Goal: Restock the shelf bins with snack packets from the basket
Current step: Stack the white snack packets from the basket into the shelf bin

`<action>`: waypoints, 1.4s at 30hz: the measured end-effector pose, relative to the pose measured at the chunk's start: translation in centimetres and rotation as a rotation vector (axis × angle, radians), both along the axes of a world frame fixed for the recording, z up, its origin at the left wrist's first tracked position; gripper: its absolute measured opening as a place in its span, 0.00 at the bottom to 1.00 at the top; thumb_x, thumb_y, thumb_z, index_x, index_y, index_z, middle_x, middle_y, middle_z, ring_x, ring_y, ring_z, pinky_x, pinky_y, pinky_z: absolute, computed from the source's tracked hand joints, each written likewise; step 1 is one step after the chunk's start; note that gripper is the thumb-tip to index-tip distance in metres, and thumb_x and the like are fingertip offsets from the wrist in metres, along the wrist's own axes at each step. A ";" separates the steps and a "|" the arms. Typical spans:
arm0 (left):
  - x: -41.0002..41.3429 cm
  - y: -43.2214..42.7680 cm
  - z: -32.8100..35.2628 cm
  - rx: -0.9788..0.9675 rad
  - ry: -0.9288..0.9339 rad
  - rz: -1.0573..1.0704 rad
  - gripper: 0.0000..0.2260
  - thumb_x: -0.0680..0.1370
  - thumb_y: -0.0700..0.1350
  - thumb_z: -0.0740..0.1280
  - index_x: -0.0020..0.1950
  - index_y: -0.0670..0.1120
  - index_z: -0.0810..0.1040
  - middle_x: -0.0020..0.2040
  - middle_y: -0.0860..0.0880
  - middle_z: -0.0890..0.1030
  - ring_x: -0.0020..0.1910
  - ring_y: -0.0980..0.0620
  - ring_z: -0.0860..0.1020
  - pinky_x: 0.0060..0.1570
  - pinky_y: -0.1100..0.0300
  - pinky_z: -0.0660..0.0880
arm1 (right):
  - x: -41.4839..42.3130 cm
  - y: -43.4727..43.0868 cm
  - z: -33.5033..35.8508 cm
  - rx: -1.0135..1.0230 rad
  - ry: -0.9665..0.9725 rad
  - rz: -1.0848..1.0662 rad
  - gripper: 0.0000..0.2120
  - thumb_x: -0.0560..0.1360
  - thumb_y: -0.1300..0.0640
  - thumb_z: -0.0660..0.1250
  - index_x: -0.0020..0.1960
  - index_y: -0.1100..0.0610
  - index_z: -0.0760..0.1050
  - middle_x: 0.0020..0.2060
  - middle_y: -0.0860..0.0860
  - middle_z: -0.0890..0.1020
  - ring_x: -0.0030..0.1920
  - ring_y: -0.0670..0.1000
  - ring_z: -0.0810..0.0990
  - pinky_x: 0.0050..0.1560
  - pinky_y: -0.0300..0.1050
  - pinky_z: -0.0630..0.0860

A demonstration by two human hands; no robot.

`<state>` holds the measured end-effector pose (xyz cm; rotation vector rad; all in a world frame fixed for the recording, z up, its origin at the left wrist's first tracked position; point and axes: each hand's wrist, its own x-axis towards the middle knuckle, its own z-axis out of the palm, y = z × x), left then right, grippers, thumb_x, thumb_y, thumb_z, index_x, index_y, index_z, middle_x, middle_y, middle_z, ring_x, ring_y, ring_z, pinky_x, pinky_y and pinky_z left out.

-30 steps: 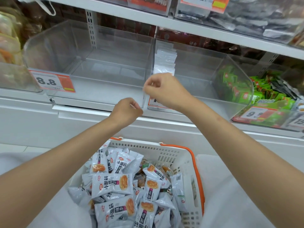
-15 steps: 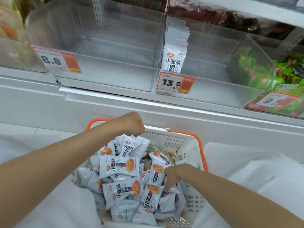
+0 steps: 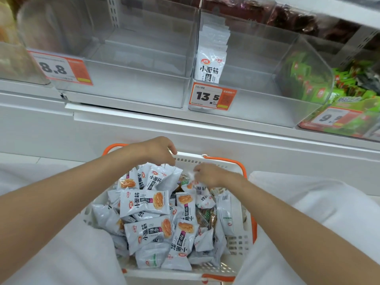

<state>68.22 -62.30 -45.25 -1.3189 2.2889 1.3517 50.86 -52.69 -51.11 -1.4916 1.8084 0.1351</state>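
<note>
The basket [image 3: 191, 156] sits at 6 o'clock, heaped with white packets [image 3: 144, 202]. Near its far rim the right hand [image 3: 211, 174] pinches the crimped edge of one packet [image 3: 198, 188], slightly blurred. The left hand [image 3: 160, 150] hangs curled over that rim at 11 o'clock of the heap; whether it holds anything I cannot tell. At 1 o'clock, the clear bin [image 3: 257, 109] has a standing row [image 3: 212, 64] against its left wall, with bare floor to the right of it.
</note>
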 end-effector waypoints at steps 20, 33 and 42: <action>-0.5 0.4 1.2 0.075 0.382 -0.087 0.15 0.79 0.52 0.66 0.57 0.42 0.77 0.52 0.40 0.82 0.49 0.39 0.82 0.54 0.43 0.78 | -0.8 -2.5 8.8 -0.620 -0.420 -0.395 0.18 0.83 0.54 0.58 0.45 0.64 0.81 0.39 0.56 0.84 0.35 0.50 0.79 0.33 0.40 0.76; -1.2 -0.5 2.2 -0.020 0.548 0.001 0.05 0.77 0.47 0.69 0.42 0.51 0.77 0.34 0.55 0.81 0.30 0.61 0.80 0.31 0.67 0.76 | -1.3 -2.5 10.9 -0.762 -0.651 -0.539 0.13 0.81 0.56 0.63 0.44 0.62 0.81 0.34 0.53 0.84 0.34 0.50 0.83 0.35 0.43 0.81; -1.3 -0.5 2.8 -0.118 0.688 0.171 0.27 0.76 0.62 0.52 0.48 0.43 0.81 0.42 0.48 0.85 0.42 0.51 0.84 0.46 0.54 0.79 | 1.1 -1.8 10.3 -0.562 -0.904 -0.708 0.11 0.76 0.62 0.70 0.58 0.63 0.79 0.52 0.57 0.85 0.50 0.53 0.85 0.51 0.46 0.82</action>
